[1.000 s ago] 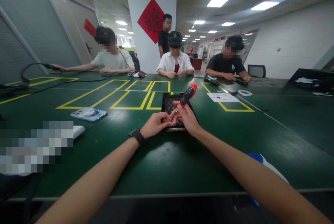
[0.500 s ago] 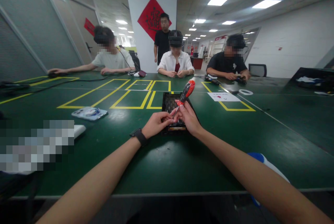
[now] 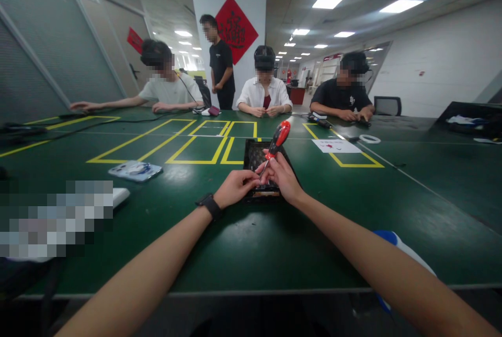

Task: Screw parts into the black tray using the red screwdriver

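A red-and-black screwdriver [image 3: 279, 139] is held in my right hand [image 3: 285, 176], its handle leaning up and to the right, its shaft pointing down toward my other fingers. My left hand [image 3: 238, 187], with a dark band on the wrist, is closed in a pinch at the lower end of the shaft. Whatever small thing those fingertips may grip is hidden. Under both hands lies a black open tray-like box [image 3: 251, 153] with a dark textured inside. A pale strip shows along its near side.
On the green table [image 3: 188, 269] lie a patterned phone [image 3: 135, 170] to the left, a printed paper sheet [image 3: 336, 146] and a white ring [image 3: 369, 139] to the right. A blue-and-white object [image 3: 406, 250] sits beyond my right forearm. Several people are across the table.
Both my hands and the screwdriver stay in nearly the same place; the handle looks slightly rotated. The standing person in the background has moved left and turned sideways.
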Tool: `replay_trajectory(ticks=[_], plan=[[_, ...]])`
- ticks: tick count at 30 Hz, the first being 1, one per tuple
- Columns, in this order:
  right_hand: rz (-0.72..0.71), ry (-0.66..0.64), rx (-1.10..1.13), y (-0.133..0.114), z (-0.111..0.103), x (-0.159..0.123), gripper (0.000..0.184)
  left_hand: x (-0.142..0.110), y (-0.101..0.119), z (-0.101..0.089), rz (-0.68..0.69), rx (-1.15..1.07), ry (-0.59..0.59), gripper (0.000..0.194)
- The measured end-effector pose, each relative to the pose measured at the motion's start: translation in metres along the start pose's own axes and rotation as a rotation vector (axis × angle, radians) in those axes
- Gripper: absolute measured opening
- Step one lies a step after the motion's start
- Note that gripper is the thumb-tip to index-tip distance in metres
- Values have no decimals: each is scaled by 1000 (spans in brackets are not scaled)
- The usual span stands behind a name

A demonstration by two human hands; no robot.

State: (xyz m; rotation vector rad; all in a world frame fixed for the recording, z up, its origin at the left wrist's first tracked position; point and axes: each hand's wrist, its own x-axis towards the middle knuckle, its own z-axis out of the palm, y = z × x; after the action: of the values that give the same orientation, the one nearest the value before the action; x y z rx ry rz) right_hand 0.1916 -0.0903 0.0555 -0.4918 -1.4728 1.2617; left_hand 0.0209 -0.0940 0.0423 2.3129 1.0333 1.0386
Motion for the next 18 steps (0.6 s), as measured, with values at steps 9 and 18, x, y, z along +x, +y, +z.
replay_trajectory(ticks=[9,18], plan=[[-4,13,-3,2,2,1,39,0,3,3,-57,-72,37,30],[8,50,-35,0,7,6,36,0,-2,5,-81,-98,78,31]])
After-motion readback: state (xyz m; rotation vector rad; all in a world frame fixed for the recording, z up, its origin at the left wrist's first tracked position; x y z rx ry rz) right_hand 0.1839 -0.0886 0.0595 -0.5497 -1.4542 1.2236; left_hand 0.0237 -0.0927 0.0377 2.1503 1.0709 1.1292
